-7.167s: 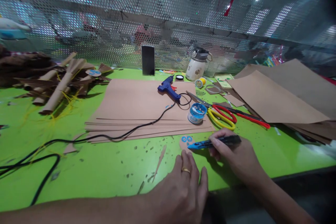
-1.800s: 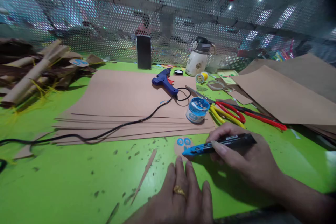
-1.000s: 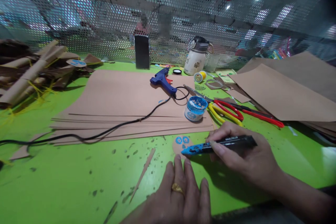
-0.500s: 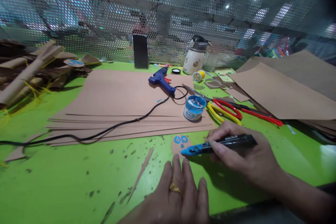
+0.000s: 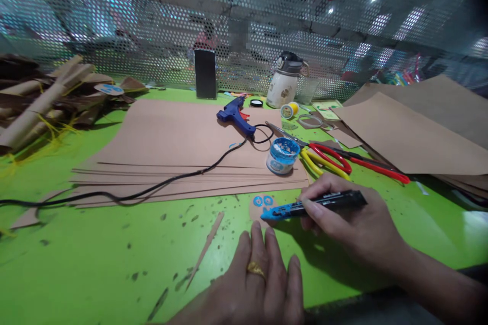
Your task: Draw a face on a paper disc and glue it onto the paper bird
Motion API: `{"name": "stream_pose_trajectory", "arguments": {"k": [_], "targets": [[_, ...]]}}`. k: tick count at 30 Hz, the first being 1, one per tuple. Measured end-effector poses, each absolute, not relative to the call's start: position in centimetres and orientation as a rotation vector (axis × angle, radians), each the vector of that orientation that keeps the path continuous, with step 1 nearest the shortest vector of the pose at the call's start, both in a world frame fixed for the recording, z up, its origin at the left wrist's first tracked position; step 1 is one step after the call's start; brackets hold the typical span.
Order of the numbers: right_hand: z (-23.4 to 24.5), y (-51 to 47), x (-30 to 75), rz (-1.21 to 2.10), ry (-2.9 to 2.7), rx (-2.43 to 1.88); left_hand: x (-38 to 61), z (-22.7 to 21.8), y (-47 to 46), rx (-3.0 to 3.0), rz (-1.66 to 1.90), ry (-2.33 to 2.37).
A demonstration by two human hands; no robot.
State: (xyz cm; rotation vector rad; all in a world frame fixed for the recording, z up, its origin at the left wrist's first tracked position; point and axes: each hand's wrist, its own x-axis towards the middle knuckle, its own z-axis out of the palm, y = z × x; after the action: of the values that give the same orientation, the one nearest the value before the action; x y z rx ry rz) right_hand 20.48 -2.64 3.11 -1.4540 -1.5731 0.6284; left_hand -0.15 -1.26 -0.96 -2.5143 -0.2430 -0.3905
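My right hand (image 5: 343,223) grips a black marker (image 5: 324,205) whose front end is smeared with blue paint. The marker's blue tip touches a small round piece of brown paper (image 5: 253,211), which carries two blue ringed eyes. My left hand (image 5: 263,279), a gold ring on one finger, lies with fingers stretched out, and a fingertip rests on the lower edge of that paper piece. Just behind it, a small open jar of blue paint (image 5: 281,162) stands on the corner of the brown paper stack (image 5: 183,137).
A blue glue gun (image 5: 237,118) lies on the stack, its black cord running left. Scissors with red and yellow handles (image 5: 324,162) rest beside the jar. A phone (image 5: 205,75) and a bottle (image 5: 282,84) stand at the back. Rolled brown paper (image 5: 41,106) is piled left, more sheets (image 5: 415,132) right.
The marker tip has shifted slightly up and left over the paper piece, my right hand moving with it. My left hand has stayed in place.
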Motion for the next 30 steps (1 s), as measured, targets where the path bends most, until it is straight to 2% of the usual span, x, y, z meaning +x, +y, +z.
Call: {"name": "stream_pose_trajectory", "arguments": {"k": [13, 30], "targets": [[3.11, -2.89, 20.86, 0.556, -1.602, -1.479, -0.08, -0.57, -1.41, -2.540, -0.348, -0.272], [3.09, -2.71, 20.73, 0.616, -1.560, -1.470, 0.05, -0.67, -1.55, -2.550, -0.393, -0.300]]}}
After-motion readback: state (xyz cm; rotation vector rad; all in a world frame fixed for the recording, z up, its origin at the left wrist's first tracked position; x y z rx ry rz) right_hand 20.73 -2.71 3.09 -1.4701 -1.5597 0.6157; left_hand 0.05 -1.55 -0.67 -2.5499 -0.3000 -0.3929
